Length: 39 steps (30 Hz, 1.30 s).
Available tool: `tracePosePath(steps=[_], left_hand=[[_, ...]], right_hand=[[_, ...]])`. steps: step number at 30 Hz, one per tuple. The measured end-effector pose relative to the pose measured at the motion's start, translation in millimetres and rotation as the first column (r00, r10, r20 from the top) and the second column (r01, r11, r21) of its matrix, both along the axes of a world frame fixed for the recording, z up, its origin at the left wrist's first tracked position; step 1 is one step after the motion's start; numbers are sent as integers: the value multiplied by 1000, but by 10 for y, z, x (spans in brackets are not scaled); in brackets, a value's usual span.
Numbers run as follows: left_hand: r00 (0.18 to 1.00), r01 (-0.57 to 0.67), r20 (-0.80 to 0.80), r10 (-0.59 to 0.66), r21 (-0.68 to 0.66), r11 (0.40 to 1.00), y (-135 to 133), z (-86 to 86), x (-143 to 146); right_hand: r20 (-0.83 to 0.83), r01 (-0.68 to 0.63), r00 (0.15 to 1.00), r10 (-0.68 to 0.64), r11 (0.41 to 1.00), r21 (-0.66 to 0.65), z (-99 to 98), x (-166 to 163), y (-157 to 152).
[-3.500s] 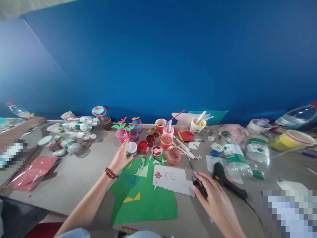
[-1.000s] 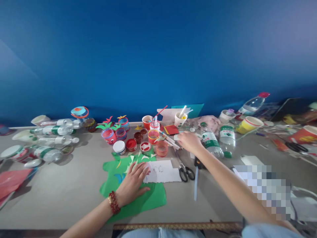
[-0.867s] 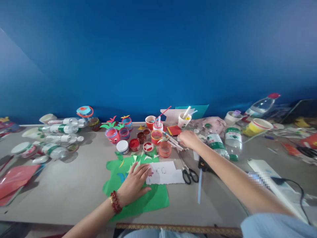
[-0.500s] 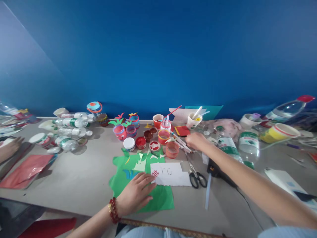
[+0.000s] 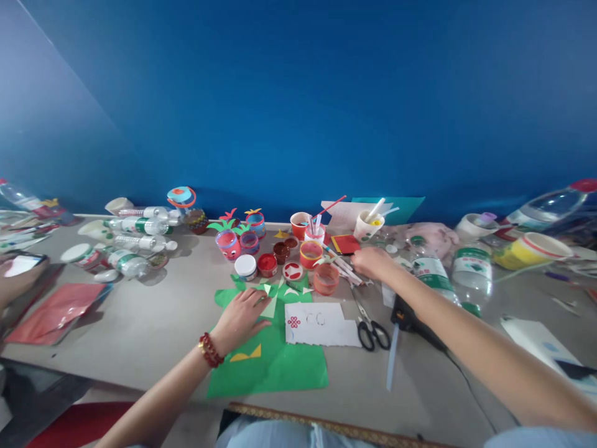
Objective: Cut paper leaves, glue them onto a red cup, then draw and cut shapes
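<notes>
My left hand [image 5: 240, 314], with a red bead bracelet at the wrist, lies flat with fingers spread on a green paper sheet [image 5: 275, 361] near its cut-out top edge. My right hand [image 5: 375, 262] reaches forward over a bundle of pens and brushes [image 5: 347, 270] beside an orange-rimmed cup [image 5: 325, 278]; its fingers curl down onto them, and whether they grip one is hidden. A white card [image 5: 319, 323] with a red knot mark lies on the green sheet. Black-handled scissors [image 5: 370, 326] rest just right of the card.
Small paint pots [image 5: 268, 264] and decorated cups [image 5: 228, 242] crowd the table's middle back. Plastic bottles [image 5: 135, 242] lie at left, more bottles [image 5: 431, 274] at right. A black glue gun [image 5: 408, 317] sits under my right forearm. Red paper [image 5: 56, 311] and another person's hand [image 5: 13, 283] are far left.
My left hand slid forward and left off the white card onto the green sheet's upper part. My right hand stays over the pens. Earlier it left the scissors.
</notes>
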<state>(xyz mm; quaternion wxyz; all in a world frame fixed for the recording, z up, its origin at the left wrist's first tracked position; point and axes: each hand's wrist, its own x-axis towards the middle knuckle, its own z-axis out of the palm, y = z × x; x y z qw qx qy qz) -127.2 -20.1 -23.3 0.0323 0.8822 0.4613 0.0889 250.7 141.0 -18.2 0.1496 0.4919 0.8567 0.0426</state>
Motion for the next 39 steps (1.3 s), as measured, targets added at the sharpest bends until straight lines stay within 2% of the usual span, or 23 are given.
tracePosePath(steps=[6, 12, 19, 30, 35, 39], left_hand=[[997, 1, -78, -1, -2, 1000, 8, -41, 70], [1000, 10, 9, -10, 21, 1000, 7, -139, 15], [998, 13, 64, -13, -4, 1000, -49, -142, -9], [987, 30, 156, -44, 91, 995, -51, -241, -52], [984, 33, 170, -58, 148, 988, -43, -227, -42], [987, 34, 153, -59, 163, 986, -46, -247, -60]], right_hand=[[-22, 34, 999, -33, 999, 12, 23, 66, -31], [-55, 74, 996, -72, 997, 32, 103, 113, -60], [-123, 177, 978, -166, 980, 86, 11, 58, -77], [-204, 284, 943, -264, 956, 77, -23, 135, -29], [-242, 278, 937, -254, 958, 73, -64, 178, -33], [-263, 223, 945, -196, 972, 79, -110, 185, -31]])
